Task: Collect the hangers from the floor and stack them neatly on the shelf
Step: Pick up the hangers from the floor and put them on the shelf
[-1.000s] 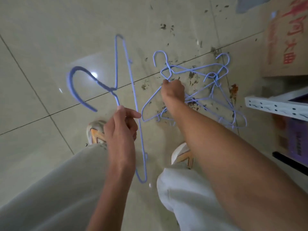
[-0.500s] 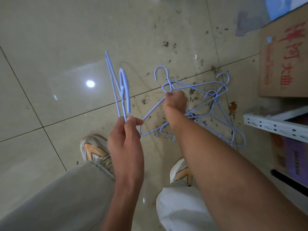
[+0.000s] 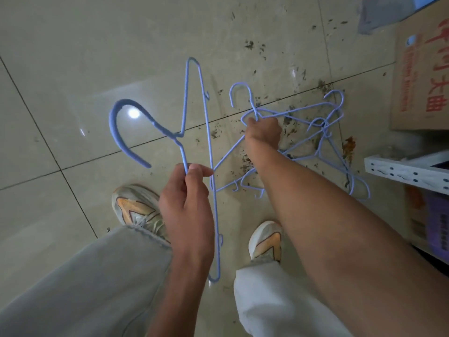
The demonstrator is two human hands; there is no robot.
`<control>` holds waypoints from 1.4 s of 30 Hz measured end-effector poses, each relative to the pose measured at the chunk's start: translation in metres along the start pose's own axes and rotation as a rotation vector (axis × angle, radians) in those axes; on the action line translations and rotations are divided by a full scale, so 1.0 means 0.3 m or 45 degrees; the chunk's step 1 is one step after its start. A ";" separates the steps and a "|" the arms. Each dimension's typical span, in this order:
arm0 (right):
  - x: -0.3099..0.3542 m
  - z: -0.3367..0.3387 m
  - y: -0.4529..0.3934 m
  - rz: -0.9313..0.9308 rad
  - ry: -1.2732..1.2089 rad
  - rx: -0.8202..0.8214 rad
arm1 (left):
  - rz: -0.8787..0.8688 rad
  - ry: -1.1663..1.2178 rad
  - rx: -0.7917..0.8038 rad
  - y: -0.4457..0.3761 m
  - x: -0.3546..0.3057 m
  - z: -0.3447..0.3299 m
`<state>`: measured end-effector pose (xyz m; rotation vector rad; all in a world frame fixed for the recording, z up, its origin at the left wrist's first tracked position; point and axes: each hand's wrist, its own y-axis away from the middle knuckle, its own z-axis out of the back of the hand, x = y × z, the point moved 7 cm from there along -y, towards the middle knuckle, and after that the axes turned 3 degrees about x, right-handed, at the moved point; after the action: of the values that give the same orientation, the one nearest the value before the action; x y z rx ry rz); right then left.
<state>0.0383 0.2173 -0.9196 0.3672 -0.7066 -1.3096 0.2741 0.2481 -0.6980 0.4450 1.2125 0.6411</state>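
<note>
Hanger point(image 3: 194, 132) pinched in our left hand point(image 3: 187, 205) has swung flat again; right hand point(image 3: 263, 132) still clenches the floor pile point(image 3: 323, 139) below its hook, collection unfinished.

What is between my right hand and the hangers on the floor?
Nothing visible: the right hand already grips the neck of one hanger in the floor pile. That pile is tangled, though.
</note>
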 end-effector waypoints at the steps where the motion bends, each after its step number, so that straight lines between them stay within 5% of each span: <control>1: -0.005 0.025 0.014 0.009 0.020 -0.026 | 0.010 0.010 -0.007 0.007 -0.003 0.001; 13: 0.035 0.540 0.414 -0.113 -0.048 -0.237 | 0.020 0.160 -0.035 0.250 -0.364 0.199; 18: 0.164 0.788 0.723 0.114 0.006 -0.051 | 0.036 0.147 -0.030 0.416 -0.617 0.365; 27: 0.428 1.315 1.373 0.460 -0.131 0.193 | -0.122 0.025 0.169 0.811 -1.173 0.643; 33: 0.587 1.695 1.754 0.637 -0.495 0.255 | -0.206 -0.009 0.436 0.988 -1.419 0.710; 42: 0.518 1.821 1.956 0.498 -0.665 0.154 | 0.019 -0.022 0.779 1.084 -1.548 0.609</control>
<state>0.1322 0.2868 -0.1113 -0.0298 -1.2328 -0.9911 0.2803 0.1842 -0.1059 0.9676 1.3814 0.2638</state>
